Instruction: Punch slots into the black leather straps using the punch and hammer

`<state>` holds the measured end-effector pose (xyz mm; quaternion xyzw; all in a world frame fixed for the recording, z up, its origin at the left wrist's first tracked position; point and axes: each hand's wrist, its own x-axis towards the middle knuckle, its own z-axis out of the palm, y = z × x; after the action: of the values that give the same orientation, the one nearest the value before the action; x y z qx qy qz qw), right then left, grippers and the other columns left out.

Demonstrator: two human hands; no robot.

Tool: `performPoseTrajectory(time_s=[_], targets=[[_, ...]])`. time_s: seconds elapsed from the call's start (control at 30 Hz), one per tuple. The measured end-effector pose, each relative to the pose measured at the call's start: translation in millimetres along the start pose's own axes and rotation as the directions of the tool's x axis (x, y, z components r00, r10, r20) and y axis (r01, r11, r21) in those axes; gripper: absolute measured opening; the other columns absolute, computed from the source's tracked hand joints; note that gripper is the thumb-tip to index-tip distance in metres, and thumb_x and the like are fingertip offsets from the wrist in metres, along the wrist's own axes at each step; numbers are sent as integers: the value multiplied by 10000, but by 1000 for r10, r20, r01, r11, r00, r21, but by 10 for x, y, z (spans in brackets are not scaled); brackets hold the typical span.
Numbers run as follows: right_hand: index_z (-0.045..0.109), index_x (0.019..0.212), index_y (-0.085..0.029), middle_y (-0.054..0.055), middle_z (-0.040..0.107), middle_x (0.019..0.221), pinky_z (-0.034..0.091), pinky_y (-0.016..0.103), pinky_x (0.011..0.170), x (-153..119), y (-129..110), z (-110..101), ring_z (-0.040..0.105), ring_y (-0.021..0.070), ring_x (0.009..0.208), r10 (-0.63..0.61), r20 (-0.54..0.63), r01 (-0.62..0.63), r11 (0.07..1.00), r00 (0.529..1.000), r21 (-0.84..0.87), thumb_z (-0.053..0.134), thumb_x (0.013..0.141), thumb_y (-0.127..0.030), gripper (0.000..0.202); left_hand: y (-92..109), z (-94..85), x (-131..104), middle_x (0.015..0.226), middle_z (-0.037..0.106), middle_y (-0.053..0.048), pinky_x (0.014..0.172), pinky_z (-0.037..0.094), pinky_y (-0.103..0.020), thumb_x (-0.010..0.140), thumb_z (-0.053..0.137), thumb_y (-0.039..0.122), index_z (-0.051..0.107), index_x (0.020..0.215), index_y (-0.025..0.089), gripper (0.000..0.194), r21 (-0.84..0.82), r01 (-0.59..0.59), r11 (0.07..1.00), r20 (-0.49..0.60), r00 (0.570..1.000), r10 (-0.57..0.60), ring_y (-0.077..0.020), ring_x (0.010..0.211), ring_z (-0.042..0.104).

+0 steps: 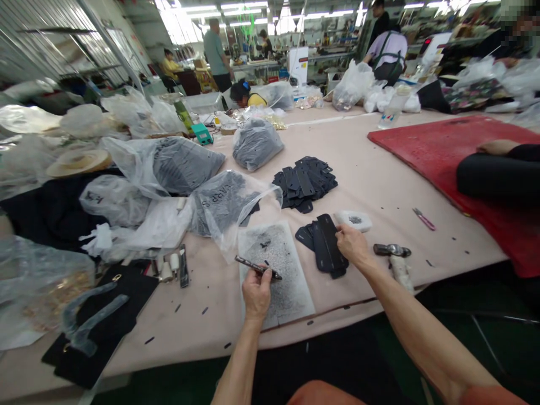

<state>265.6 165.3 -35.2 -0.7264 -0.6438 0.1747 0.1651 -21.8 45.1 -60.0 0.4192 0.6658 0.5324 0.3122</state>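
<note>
My left hand (256, 293) is closed around a dark metal punch (254, 265), which it holds slantwise above a white board (283, 306). The board is covered with small dark marks. My right hand (353, 243) pinches the edge of a long black strap-like piece (329, 247). This piece lies on top of several similar black pieces (305, 236), just right of the board. Beside the fingers of that hand is a white block (358, 220) with a dark patch. A hammer (392, 250) with a wrapped handle rests to the right of my right wrist.
A heap of black pieces (306, 180) lies beyond the board, beside a plastic bag (223, 205). Pink-handled snips (424, 219) and a red mat (455, 146) are to the right. More tools (169, 267) and a black bag part (101, 320) lie left. Other people are around.
</note>
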Motion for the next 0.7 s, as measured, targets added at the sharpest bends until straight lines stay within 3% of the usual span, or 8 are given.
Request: performPoseTrajectory(time_s=[0.2,0.33,0.4,0.63,0.7], targets=[[573,805,-187,127,630,915,363,339,755,-83,36,-64,551,251,860,-47,-195,46,999,980,-7,454,835,-247,137,-39,4,5,792,718,-61,686,584,-320,751,667,410,669,921,146,314,-23,27,999,11,1000,-26,-224,746,700],[502,778,-215,36,576,735,377,304,656,-97,114,-122,522,200,708,108,-107,-78,963,988,258,425,825,-315,135,-55,8,22,783,716,-61,672,584,-313,744,672,433,673,910,149,329,-1,31,1000,8,999,-31,-223,734,696],[482,793,-218,10,540,685,373,287,612,-102,160,-125,510,188,680,128,-52,-104,935,990,338,407,818,-328,135,-48,8,32,763,713,-57,667,584,-311,733,678,437,676,902,151,332,19,29,999,0,1000,-29,-220,713,694],[447,776,-219,-12,492,653,357,266,564,-158,226,-14,485,163,647,48,103,-85,919,993,386,432,756,-246,36,-14,9,41,761,713,-59,679,584,-312,715,682,461,678,892,145,362,27,39,999,-8,999,-39,-221,718,693],[455,825,-217,-23,494,646,370,262,562,-210,199,63,492,156,628,1,157,-69,901,988,428,442,737,-228,90,-21,10,41,766,713,-64,691,581,-317,714,682,461,677,890,144,362,39,35,999,-15,999,-34,-225,733,693]])
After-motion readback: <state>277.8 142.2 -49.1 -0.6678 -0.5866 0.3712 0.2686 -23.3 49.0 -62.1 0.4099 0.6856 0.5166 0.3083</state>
